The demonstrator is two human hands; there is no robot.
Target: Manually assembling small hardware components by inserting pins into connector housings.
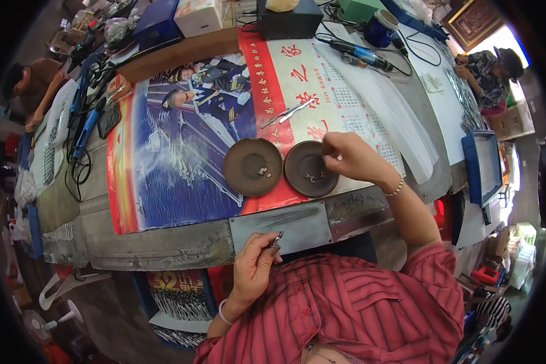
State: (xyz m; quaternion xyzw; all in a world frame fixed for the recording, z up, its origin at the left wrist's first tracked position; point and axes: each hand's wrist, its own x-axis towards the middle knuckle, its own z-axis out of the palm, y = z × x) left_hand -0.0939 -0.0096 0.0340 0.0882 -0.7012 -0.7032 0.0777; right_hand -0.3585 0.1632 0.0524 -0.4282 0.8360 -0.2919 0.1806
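Note:
My left hand [253, 267] is closed near the table's front edge, pinching a small dark shiny metal piece [278, 237] between thumb and fingers. Over the right-hand brown round dish [296, 161], my right hand [353, 158] is closed in a pinch. What it holds, if anything, is too small to make out. A few tiny silvery pieces [312, 178] lie in that dish. Just to its left stands a second brown dish [239, 159] with several small pale bits [264, 172] in it. Beyond the dishes, metal tweezers [296, 111] rest on the printed poster [182, 151] that covers the table.
Below my hands a grey metal plate [285, 224] sits at the table edge. Blue-handled rotary tools [364, 56] with cables lie at back right and at left [86, 134]. A blue tray [482, 167] stands at far right. Two other people work at the table's far sides.

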